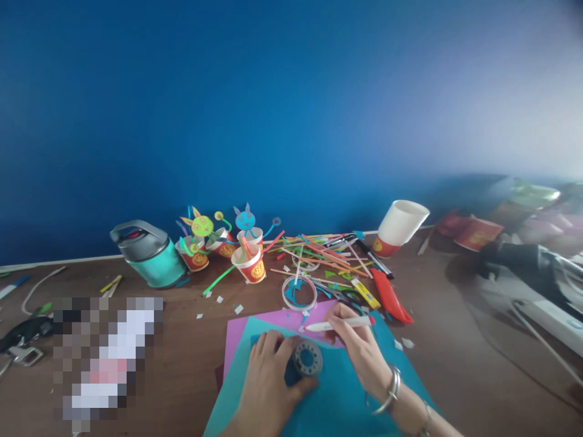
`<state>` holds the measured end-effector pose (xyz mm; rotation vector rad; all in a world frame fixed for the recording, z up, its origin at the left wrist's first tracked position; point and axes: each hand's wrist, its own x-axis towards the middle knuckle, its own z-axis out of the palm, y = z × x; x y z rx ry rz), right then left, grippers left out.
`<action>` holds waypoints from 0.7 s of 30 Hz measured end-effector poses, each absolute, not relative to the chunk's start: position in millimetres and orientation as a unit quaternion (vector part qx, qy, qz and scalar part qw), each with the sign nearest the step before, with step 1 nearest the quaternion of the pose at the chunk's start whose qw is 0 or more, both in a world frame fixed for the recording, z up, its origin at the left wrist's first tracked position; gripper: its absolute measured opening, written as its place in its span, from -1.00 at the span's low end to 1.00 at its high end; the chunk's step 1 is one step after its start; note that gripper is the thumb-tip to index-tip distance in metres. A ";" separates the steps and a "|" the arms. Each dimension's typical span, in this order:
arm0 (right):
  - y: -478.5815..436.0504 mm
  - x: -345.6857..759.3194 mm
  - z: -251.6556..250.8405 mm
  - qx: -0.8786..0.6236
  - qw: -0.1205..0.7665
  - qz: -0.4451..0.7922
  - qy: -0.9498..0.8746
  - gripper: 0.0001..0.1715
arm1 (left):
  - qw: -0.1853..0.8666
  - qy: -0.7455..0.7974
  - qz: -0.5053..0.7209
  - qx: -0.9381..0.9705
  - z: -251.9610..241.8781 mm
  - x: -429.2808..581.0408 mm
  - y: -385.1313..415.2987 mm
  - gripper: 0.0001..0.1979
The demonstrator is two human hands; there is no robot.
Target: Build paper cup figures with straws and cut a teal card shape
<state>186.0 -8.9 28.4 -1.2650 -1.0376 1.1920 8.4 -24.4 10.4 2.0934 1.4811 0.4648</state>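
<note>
My left hand (271,376) rests on the stacked coloured paper, thumb and index finger curved around a roll of tape (308,359) that lies flat. A darker blue patch of paper (291,375) shows between that thumb and finger. My right hand (357,340), with bangles at the wrist, grips a white marker (323,326). Its reddish tip points left, just beyond the roll, over the purple sheet (234,340). Beneath both hands is a teal sheet (337,400). I cannot make out whether the tip touches paper.
Behind the paper lie many straws (328,255), a clear tape ring (299,294), a glue stick (365,294) and a red pouch (392,297). Decorated paper cups (249,267) stand beside a turquoise flask (157,264). A tilted cup stack (401,226) is at right.
</note>
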 end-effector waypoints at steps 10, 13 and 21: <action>-30.8 187.9 28.6 -0.547 0.383 0.308 -0.678 -0.80 | 0.222 0.514 0.213 0.801 0.4 5.8 -25.0 -0.49; -34.4 185.4 21.2 -0.521 0.382 0.260 -0.718 -0.82 | 0.220 0.508 0.213 0.805 1.2 5.8 -24.6 -0.52; -35.3 180.7 19.8 -0.464 0.358 0.207 -0.783 -0.81 | 0.233 0.520 0.189 0.800 5.9 7.2 -25.3 -0.58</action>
